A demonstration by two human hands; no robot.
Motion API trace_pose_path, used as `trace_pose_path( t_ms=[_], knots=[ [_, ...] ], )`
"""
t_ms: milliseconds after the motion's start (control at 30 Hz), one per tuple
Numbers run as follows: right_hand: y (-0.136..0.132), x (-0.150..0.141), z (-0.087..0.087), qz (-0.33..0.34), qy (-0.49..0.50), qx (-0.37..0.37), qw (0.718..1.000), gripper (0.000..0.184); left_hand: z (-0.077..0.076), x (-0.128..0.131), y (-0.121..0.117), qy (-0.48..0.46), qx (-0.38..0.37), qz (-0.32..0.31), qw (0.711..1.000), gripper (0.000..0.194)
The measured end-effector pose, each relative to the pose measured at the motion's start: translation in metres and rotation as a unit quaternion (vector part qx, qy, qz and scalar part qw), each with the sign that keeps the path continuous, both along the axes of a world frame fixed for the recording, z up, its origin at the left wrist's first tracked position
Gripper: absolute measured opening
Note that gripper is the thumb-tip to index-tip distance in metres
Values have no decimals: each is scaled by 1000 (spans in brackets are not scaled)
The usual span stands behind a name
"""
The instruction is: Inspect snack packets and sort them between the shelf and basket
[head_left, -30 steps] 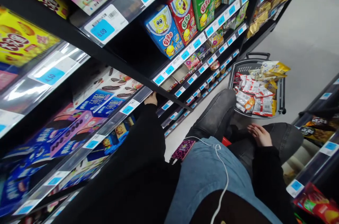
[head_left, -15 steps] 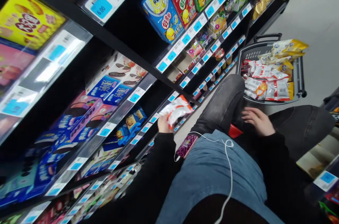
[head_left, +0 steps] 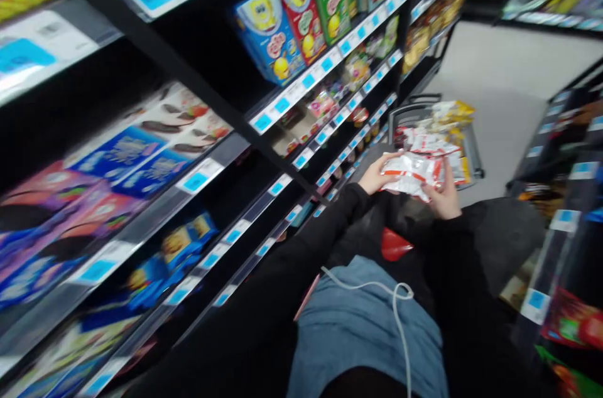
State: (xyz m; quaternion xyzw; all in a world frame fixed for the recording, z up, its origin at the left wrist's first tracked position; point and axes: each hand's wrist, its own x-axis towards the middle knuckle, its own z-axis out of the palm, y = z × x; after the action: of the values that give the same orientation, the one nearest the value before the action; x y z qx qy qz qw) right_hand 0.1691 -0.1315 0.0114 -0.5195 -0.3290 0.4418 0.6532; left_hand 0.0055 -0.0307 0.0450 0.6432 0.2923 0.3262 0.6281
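Observation:
A white snack packet with orange-red bands [head_left: 409, 173] is held between my two hands, in front of my knees. My left hand [head_left: 375, 175] grips its left end, fingers closed round the edge. At the right end, my right hand [head_left: 445, 194] has its thumb on the near side and its fingers behind the packet. Just beyond it stands a grey shopping basket [head_left: 475, 153] with several white-and-red packets [head_left: 431, 139] and yellow packets [head_left: 452, 112] in it. The held packet hides part of the basket's near side. Printing on the packet is blurred.
Black shelving with price labels [head_left: 308, 80] runs along my left, bearing SpongeBob boxes [head_left: 271, 34] and blue biscuit packs [head_left: 136, 159]. Another shelf [head_left: 537, 297] stands close on my right. Grey floor [head_left: 504, 71] lies beyond the basket. A white cord [head_left: 400, 322] hangs over my blue apron [head_left: 367, 335].
My left hand has brought the packet from beside the left shelf to in front of the basket. My right hand, empty before, has taken hold of its right end. The view has shifted.

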Motion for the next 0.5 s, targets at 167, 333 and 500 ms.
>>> trace_pose_path(
  t_ms=[167, 333, 500],
  knots=[
    [2, 28, -24, -78, -126, -29, 989, 54, -20, 40, 23, 95, 96, -39, 990, 35],
    [-1, 37, -31, -102, -170, -76, 977, 42, -44, 47, 26, 104, 159, 3, 982, 18],
    [1, 39, -25, -99, -178, -79, 976, 37, -47, 41, 26, 102, 169, 14, 980, 17]
  ],
)
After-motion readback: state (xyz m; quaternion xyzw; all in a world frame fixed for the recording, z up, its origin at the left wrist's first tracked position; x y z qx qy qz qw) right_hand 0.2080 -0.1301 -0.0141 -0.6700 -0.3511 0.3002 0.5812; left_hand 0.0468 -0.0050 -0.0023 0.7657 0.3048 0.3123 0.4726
